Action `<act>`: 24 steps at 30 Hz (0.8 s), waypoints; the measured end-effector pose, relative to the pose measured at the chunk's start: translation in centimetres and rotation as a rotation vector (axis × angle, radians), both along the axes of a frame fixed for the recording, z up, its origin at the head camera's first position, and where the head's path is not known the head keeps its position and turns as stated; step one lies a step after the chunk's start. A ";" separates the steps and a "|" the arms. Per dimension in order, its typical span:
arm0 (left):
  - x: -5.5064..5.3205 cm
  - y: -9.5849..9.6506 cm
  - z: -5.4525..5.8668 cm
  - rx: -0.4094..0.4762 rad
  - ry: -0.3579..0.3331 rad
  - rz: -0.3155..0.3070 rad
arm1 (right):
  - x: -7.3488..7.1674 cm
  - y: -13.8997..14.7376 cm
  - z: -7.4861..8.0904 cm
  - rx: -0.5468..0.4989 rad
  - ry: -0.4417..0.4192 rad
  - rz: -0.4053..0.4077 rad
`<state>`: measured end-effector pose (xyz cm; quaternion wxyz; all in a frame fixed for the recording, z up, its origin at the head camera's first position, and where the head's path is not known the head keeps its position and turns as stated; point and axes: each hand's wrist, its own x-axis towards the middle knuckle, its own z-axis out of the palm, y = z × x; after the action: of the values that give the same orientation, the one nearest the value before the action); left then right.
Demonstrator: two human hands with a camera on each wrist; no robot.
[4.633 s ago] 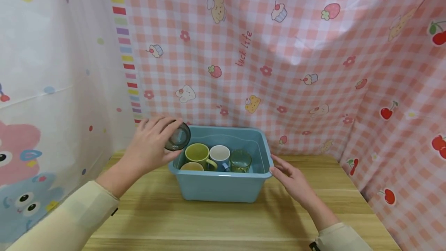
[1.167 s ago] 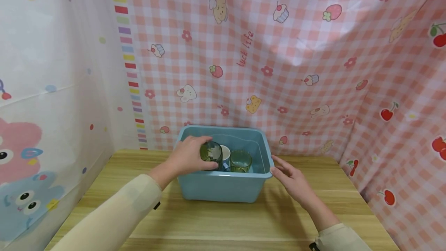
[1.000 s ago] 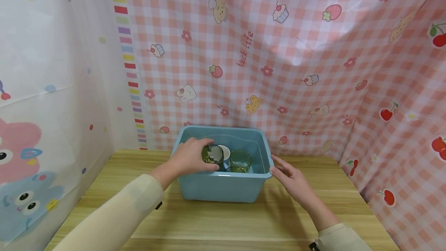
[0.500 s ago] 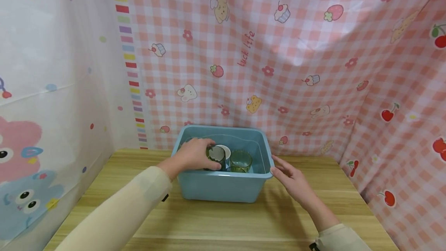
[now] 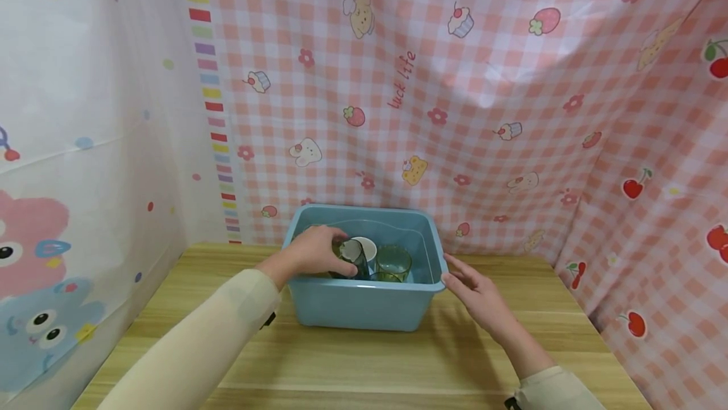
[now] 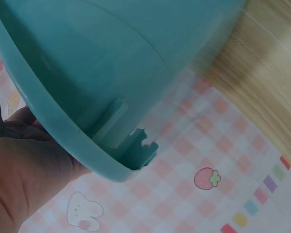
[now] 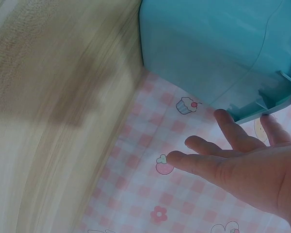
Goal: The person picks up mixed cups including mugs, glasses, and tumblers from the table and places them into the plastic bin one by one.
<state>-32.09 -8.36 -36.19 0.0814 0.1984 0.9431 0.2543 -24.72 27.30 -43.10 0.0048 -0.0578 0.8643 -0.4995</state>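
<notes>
A light blue plastic bin (image 5: 364,304) stands on the wooden table. Inside it my left hand (image 5: 311,252) reaches over the left side, thumb and fingers around a dark, smoky drinking glass (image 5: 357,261). To the right of that glass are a white-lined mug (image 5: 366,248), partly covered, and a green glass (image 5: 394,262); another clear rim shows low in front. My left hand hides most of the bin's left part. My right hand (image 5: 482,295) touches the bin's right rim with thumb and fingertips; in the right wrist view its other fingers (image 7: 199,164) extend away from the bin.
Behind the bin hangs a pink checked cloth (image 5: 364,94), close to its back rim. A white printed cloth (image 5: 114,176) borders the left, and more checked cloth the right. Bare wooden tabletop (image 5: 364,366) lies in front of the bin.
From above the bin's left edge, my left hand has brought the dark glass right and down into the bin, lately drifting slightly further. My right hand stays at the rim.
</notes>
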 end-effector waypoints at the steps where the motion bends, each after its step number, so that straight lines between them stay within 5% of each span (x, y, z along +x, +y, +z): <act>1: 0.0 -0.1 0.0 0.005 -0.007 0.001 | 0.0 0.0 0.0 0.000 -0.001 0.000; 14: -0.5 -0.3 -0.5 0.025 -0.053 0.006 | 0.0 -0.1 0.0 -0.006 -0.007 -0.006; 21: -0.4 0.6 0.2 -0.090 0.086 -0.022 | 0.0 -0.1 -0.1 -0.007 0.000 -0.005; 24: -0.2 1.1 0.9 -0.118 0.083 -0.036 | 0.0 -0.1 -0.1 -0.007 0.003 -0.003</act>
<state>-32.26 -7.27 -35.34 0.0581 0.2208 0.9552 0.1883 -24.72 27.25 -43.20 0.0023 -0.0572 0.8626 -0.5027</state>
